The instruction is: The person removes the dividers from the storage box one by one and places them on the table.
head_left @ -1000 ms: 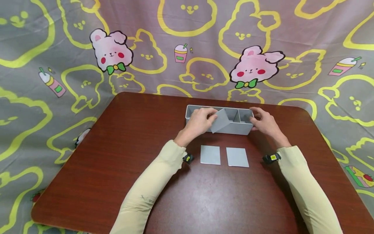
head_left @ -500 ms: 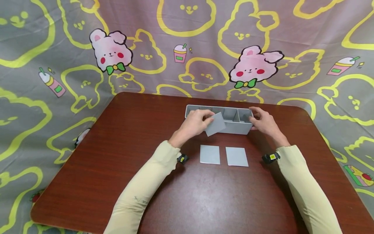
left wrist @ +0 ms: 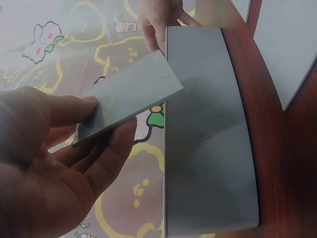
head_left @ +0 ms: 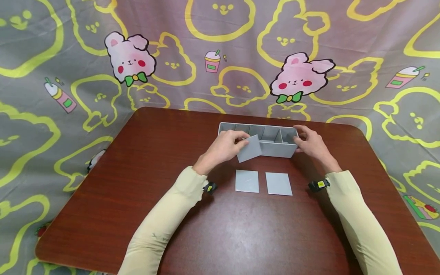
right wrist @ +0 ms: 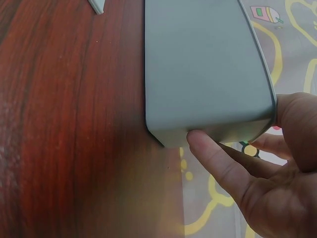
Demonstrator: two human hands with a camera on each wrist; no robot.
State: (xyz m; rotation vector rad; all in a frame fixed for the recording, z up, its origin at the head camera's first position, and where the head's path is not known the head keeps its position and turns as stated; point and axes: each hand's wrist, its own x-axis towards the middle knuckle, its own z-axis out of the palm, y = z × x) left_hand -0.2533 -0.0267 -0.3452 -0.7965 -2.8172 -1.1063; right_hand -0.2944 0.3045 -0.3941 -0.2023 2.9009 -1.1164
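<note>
My left hand [head_left: 225,147] pinches a thin grey square panel [head_left: 249,149] by its edge, tilted, in front of a long grey box [head_left: 279,150] with dividers. In the left wrist view the thumb lies on one face of the panel [left wrist: 136,89] and the fingers are beneath it, beside the box wall [left wrist: 205,134]. My right hand [head_left: 314,145] grips the right end of the box, and in the right wrist view a finger of that hand [right wrist: 267,173] presses the box's end [right wrist: 208,64].
Two pale square panels lie flat side by side on the brown table [head_left: 137,183], a left one [head_left: 247,181] and a right one [head_left: 279,184], nearer than the box. A patterned cloth [head_left: 240,46] hangs behind the table.
My left hand has moved left and slightly nearer with the panel, which now hangs lower in front of the box, uncovering more compartments. My right hand stays on the box's end.
</note>
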